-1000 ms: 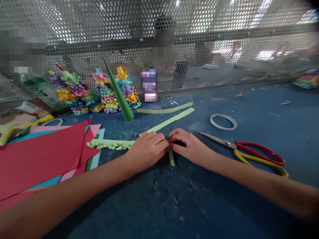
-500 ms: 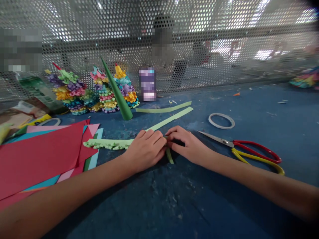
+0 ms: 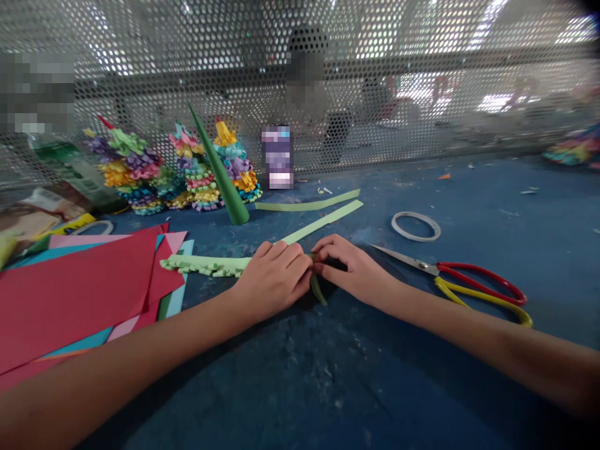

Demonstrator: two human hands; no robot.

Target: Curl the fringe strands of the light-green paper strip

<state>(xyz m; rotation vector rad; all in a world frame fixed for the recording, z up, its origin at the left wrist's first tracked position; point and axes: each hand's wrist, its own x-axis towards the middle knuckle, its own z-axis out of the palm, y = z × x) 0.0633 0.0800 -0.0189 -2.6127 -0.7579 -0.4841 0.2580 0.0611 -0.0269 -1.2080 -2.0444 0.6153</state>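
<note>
a green paper strip (image 3: 317, 289) sits pinched between the left grip (image 3: 272, 279) and right grip (image 3: 354, 269).

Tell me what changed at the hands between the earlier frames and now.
The left hand and right hand keep pinching the pale green paper strip; its short loose end has swung from nearly upright to a slant. The fringed strip, scissors and tape ring stayed put.

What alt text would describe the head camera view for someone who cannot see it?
The left hand and right hand pinch a pale green paper strip on a blue worktable. Scissors lie right, red paper sheets left, and a green paper cone and curled-paper trees stand behind.
</note>
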